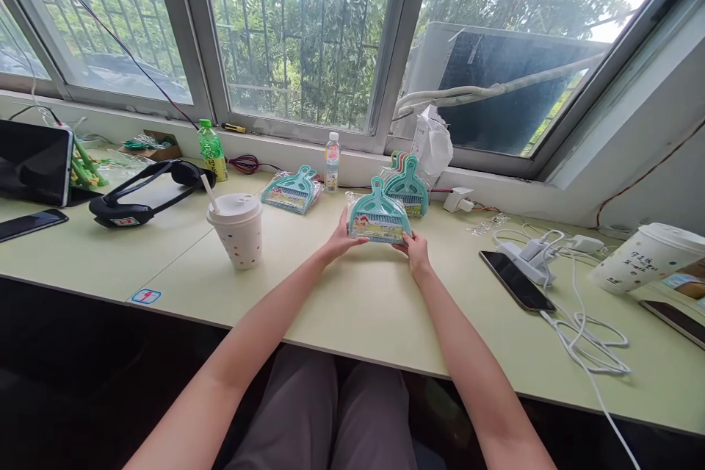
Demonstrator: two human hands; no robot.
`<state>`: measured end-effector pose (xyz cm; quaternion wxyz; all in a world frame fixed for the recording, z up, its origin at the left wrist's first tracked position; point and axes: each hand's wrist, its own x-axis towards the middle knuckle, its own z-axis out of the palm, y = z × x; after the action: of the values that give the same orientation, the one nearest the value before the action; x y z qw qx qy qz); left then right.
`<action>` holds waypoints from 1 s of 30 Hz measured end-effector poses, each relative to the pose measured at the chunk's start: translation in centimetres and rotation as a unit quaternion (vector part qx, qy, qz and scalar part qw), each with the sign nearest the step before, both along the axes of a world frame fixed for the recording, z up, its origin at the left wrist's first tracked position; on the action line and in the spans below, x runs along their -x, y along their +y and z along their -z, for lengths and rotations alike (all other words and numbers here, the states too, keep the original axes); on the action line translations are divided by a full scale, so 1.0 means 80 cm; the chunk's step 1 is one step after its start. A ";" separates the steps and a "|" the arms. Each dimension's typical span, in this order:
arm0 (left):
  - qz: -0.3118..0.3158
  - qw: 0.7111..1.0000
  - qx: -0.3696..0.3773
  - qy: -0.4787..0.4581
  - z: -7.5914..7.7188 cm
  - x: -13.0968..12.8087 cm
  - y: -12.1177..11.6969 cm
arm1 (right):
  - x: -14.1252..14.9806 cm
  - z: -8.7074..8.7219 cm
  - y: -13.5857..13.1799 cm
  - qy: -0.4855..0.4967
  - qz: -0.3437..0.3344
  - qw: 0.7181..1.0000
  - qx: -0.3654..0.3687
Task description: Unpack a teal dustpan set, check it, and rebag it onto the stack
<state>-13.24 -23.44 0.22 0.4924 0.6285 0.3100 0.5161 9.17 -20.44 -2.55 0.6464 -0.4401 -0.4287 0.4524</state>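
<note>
Between my two hands is a teal mini dustpan and brush set (377,214) in clear plastic packaging with a printed label, its handle end pointing away from me. My left hand (342,241) grips its left lower corner, thumb along the near edge. On the opposite corner, my right hand (414,250) is closed with the thumb in front. Just behind stands a row of similar packaged dustpan sets (410,187), with green and pink handle tops showing. Another teal packaged set (291,189) lies on the table to the left.
Left of my arms stand a white lidded cup (236,231) with a straw, a black headset (143,194) and a green-capped bottle (211,150). A small bottle (332,161) is by the sill. To the right lie a phone (516,280), a power strip (526,258), cables and another cup (647,257).
</note>
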 end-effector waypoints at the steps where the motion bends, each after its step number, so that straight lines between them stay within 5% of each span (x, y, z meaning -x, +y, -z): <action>1: -0.042 0.999 0.014 -0.002 0.005 -0.002 0.007 | -0.001 0.000 0.001 -0.015 -0.006 1.000 -0.008; 6: -0.131 0.987 0.080 0.054 0.016 -0.011 0.035 | -0.011 -0.003 0.004 -0.181 0.047 0.982 -0.014; 12: -0.236 0.919 -0.050 0.311 0.010 -0.042 0.055 | -0.048 0.001 0.022 -0.369 0.208 0.906 0.014; 16: -0.253 0.877 -0.117 0.392 0.004 -0.077 0.084 | -0.075 0.001 0.045 -0.421 0.277 0.863 0.009; 22: -0.217 0.877 -0.159 0.399 0.003 -0.109 0.140 | -0.101 -0.001 0.095 -0.394 0.330 0.857 0.035; 30: -0.270 0.889 -0.158 0.333 0.003 -0.123 0.200 | -0.110 -0.001 0.164 -0.416 0.336 0.845 0.010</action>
<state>-3.39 -7.46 -0.02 0.0957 0.7249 0.5284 0.4314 17.98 -7.33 -2.50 0.5150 -0.7109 -0.4787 -0.0139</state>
